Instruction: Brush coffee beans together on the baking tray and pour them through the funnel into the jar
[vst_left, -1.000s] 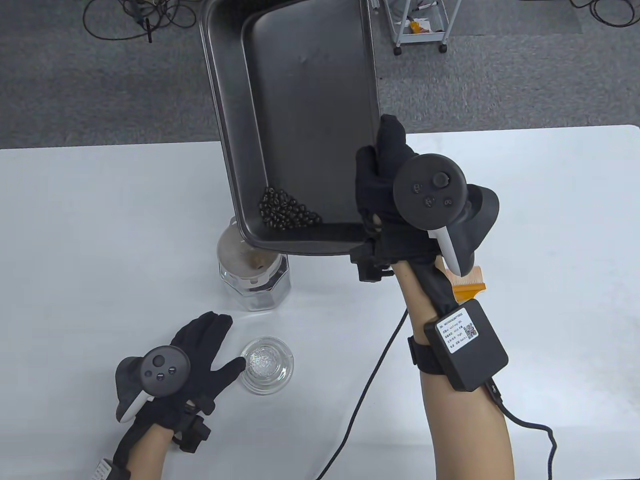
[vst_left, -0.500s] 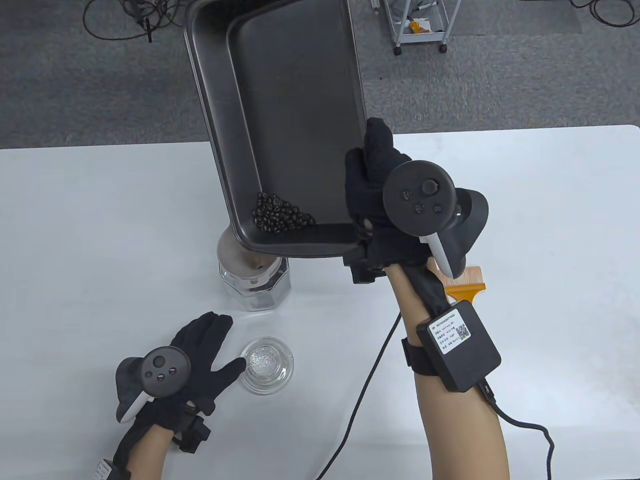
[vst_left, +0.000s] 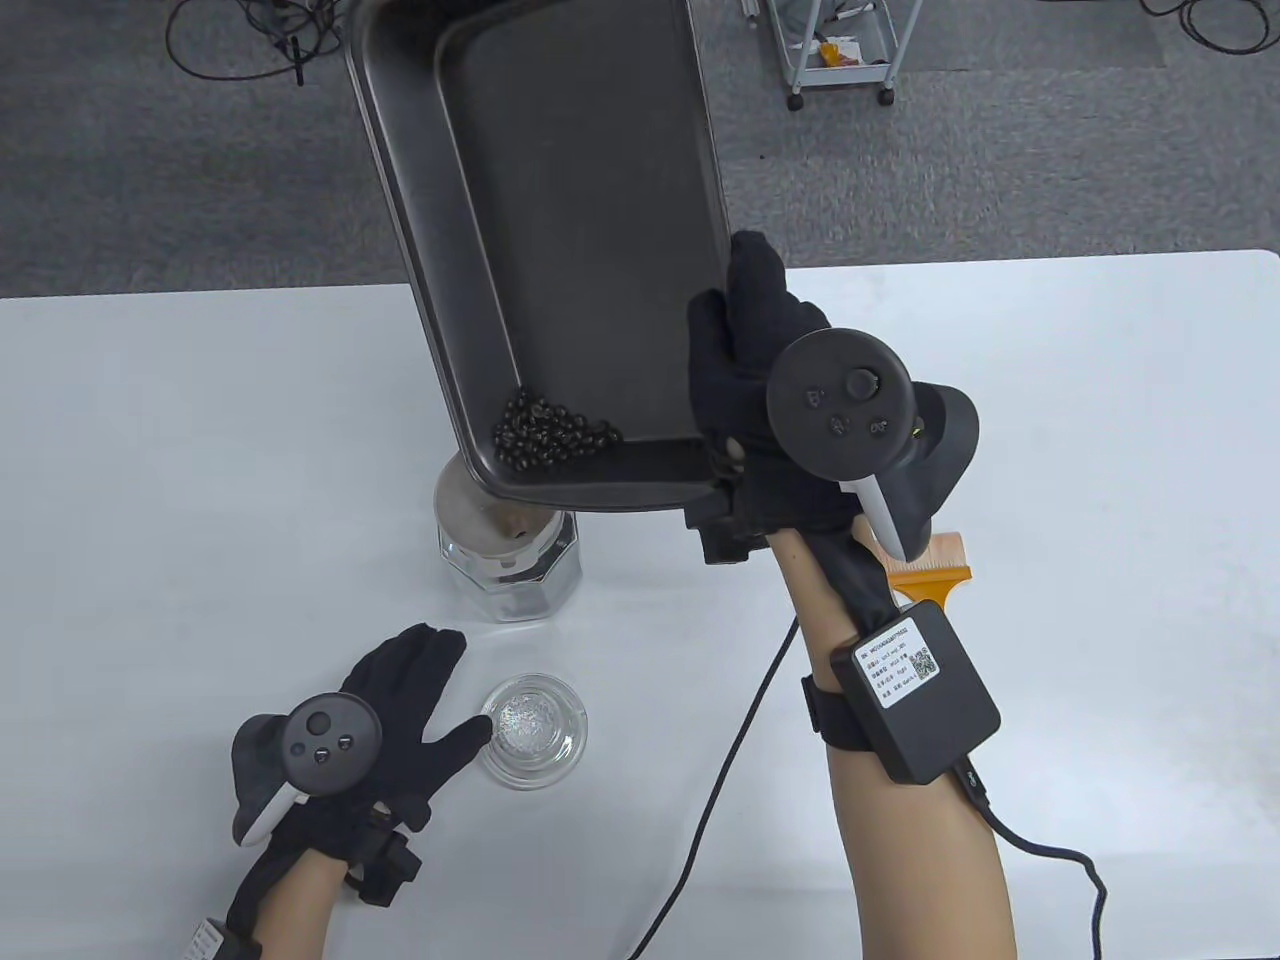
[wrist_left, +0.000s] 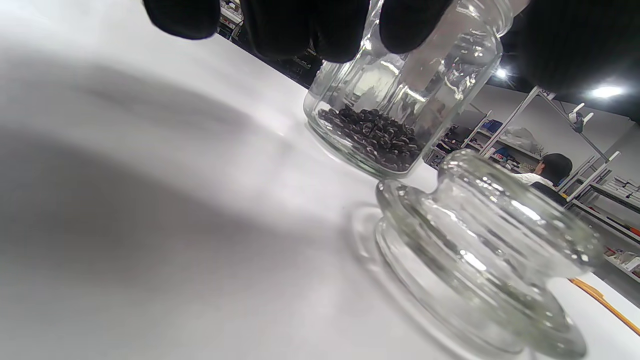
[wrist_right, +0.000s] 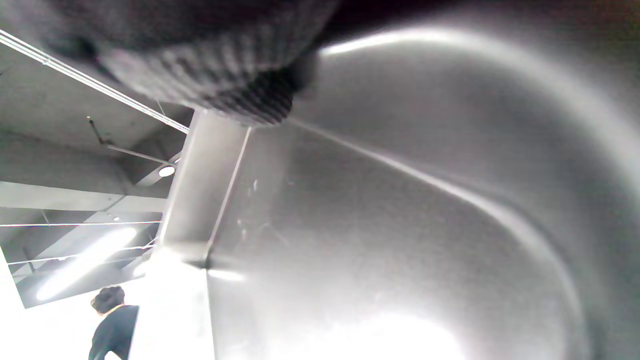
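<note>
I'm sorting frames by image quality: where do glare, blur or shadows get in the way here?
Table view: sharp, evenly lit. Left wrist view: the glass lid is soft, the left hand is a black silhouette, and broad shadows cross the table. Right wrist view: glare whitens the baking tray underside, and the right hand is blurred.

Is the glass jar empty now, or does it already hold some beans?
Partly filled: the jar holds a shallow layer of coffee beans at its bottom.
</note>
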